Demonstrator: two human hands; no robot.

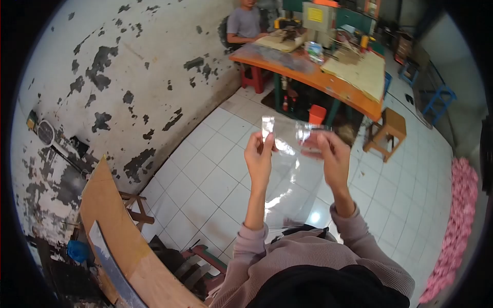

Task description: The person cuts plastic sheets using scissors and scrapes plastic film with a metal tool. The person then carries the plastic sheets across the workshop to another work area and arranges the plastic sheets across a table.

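A transparent plastic sheet or bag (290, 179) hangs in front of my body, glinting with reflections; its lower edge is hard to make out. At its upper left corner my left hand (260, 150) is closed, thumb and fingers pinching a shiny folded strip that sticks up above them. My right hand (331, 151) is at the upper right part of the plastic, beside another shiny strip. Its fingers are bent around that edge and slightly blurred, with the thumb toward the plastic.
An orange-edged table (308, 74) with a machine (317, 20) and yellowish sheets stands ahead, a person (245, 23) seated behind it. A wooden stool (387, 131) is at right, beyond it a pink bundle (452, 226). A curved wooden board (120, 226) lies left, near the peeling wall.
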